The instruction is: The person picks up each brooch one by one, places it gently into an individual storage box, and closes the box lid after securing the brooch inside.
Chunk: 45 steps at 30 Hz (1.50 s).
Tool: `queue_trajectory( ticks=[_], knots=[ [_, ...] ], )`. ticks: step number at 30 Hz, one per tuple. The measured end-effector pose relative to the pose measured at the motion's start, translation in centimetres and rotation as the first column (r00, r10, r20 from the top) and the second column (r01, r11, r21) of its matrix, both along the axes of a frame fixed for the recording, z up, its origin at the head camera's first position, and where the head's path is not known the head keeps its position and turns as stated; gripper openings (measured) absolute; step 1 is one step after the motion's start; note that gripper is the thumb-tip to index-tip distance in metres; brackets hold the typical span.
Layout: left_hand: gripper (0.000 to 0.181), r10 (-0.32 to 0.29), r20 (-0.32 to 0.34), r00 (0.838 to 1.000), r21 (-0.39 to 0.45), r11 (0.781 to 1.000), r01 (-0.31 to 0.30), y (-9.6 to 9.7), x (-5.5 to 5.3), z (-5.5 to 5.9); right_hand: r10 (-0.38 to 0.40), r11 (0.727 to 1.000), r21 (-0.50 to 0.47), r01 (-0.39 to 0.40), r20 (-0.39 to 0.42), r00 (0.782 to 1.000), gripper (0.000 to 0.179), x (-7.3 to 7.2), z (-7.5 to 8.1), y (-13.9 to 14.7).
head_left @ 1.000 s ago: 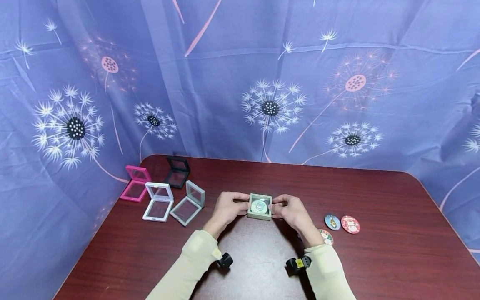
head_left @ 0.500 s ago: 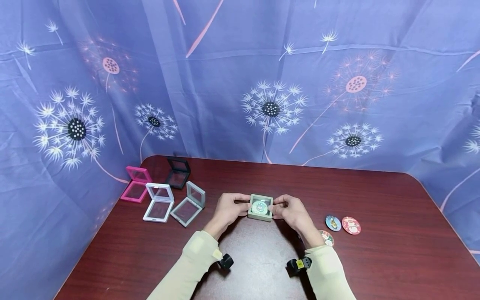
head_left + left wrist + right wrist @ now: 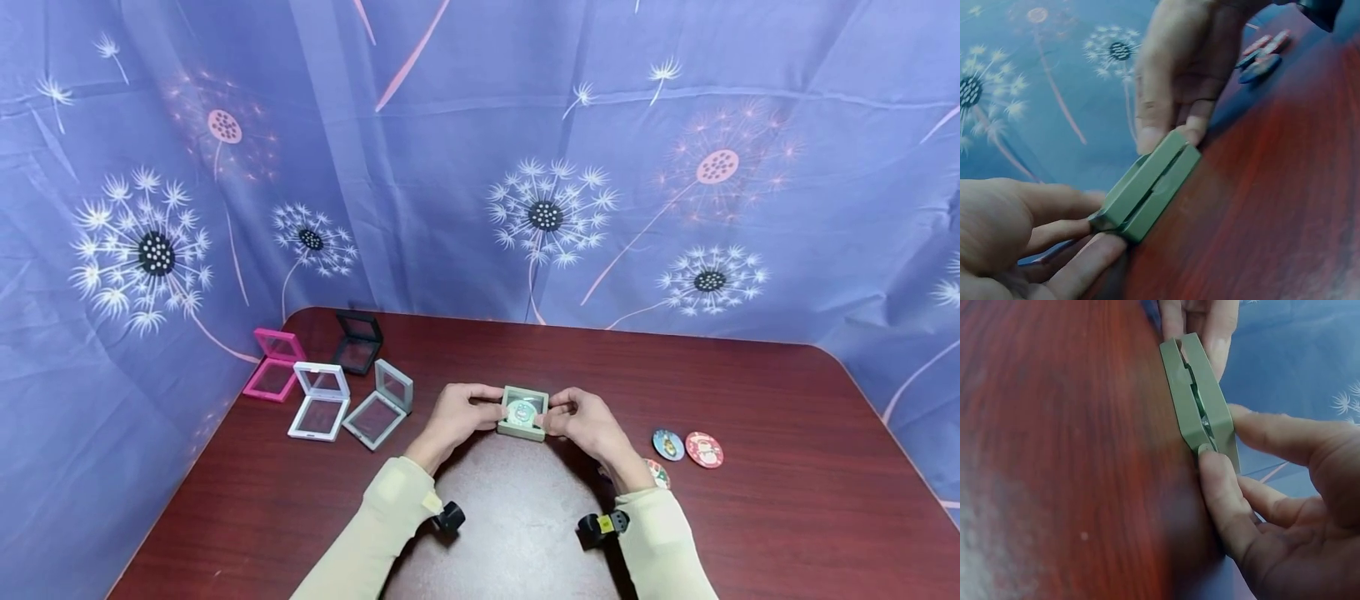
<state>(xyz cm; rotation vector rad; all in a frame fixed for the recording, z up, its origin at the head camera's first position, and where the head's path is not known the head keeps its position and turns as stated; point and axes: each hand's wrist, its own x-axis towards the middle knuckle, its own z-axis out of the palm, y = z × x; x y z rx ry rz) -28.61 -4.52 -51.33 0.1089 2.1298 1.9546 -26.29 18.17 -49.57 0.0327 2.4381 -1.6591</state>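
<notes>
A small sage-green square display case [image 3: 522, 432] with a clear window lies in the middle of the table, a round pale-green badge [image 3: 521, 413] visible inside it. My left hand [image 3: 459, 418] grips the case's left side, and my right hand [image 3: 588, 423] pinches its right side. Both thumbs reach over the window's edges. Seen edge-on in the left wrist view, the case [image 3: 1150, 190] shows its two halves with a thin gap between them. That gap also runs along the case [image 3: 1200, 394] in the right wrist view.
To the left stand open display cases: pink [image 3: 272, 379], white [image 3: 318, 418], black [image 3: 357, 353] and grey [image 3: 375, 419]. Right of my right hand lie a blue badge [image 3: 667, 445], a red badge [image 3: 704, 450] and a badge [image 3: 659, 474] partly behind the wrist. A patterned blue curtain [image 3: 450, 208] borders the table.
Both thumbs have shifted slightly inward over the window of the green case. The hands keep their hold, and the other things stay put apart from a slight camera shift.
</notes>
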Motion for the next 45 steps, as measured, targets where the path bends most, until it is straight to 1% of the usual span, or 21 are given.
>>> queue_trajectory(
  ticks=[3, 5, 8, 13, 17, 23, 28, 34, 41, 45],
  knots=[
    [0.039, -0.046, -0.009, 0.999, 0.020, 0.999, 0.046, -0.41, -0.27, -0.19, 0.026, 1.000, 0.001, -0.026, 0.005, 1.000, 0.046, -0.04, 0.06, 0.11],
    [0.041, -0.058, -0.015, 0.998, 0.017, 0.998, 0.058, -0.50, -0.33, -0.25, 0.033, 0.999, -0.014, -0.033, 0.010, 0.999, 0.048, -0.01, 0.07, 0.07],
    [0.043, -0.069, -0.029, 0.997, 0.002, 0.998, 0.069, -0.59, -0.32, -0.19, 0.036, 0.999, -0.011, -0.036, 0.014, 0.999, 0.047, -0.05, 0.09, 0.04],
    [0.042, -0.085, -0.073, 0.994, -0.066, 0.995, 0.080, -0.66, -0.17, 0.13, 0.038, 0.999, -0.001, -0.038, 0.016, 0.999, 0.044, -0.13, 0.16, -0.08],
    [0.040, -0.099, -0.104, 0.990, -0.134, 0.987, 0.085, -0.71, -0.23, 0.19, 0.035, 0.999, 0.005, -0.035, 0.022, 0.999, 0.043, -0.18, 0.18, -0.24],
    [0.040, -0.112, -0.123, 0.986, -0.181, 0.980, 0.089, -0.78, -0.22, 0.06, 0.033, 0.999, 0.031, -0.034, 0.022, 0.999, 0.042, -0.14, 0.33, -0.34],
    [0.040, -0.115, -0.151, 0.982, -0.191, 0.978, 0.085, -0.60, -0.11, -0.01, 0.042, 0.998, 0.048, -0.041, 0.000, 0.999, 0.040, -0.25, 0.58, -0.35],
    [0.040, -0.108, -0.154, 0.982, -0.195, 0.978, 0.077, -0.57, 0.14, 0.12, 0.037, 0.998, 0.050, -0.037, -0.001, 0.999, 0.040, -0.30, 0.47, -0.17],
    [0.041, -0.103, -0.168, 0.980, -0.154, 0.985, 0.077, -0.75, 0.14, -0.39, 0.047, 0.997, 0.056, -0.047, -0.011, 0.999, 0.041, -0.13, 0.36, -0.01],
    [0.042, -0.106, -0.166, 0.980, -0.140, 0.987, 0.083, -0.83, 0.20, -0.56, 0.050, 0.998, 0.043, -0.050, -0.006, 0.999, 0.042, 0.00, 0.23, 0.00]
  ],
)
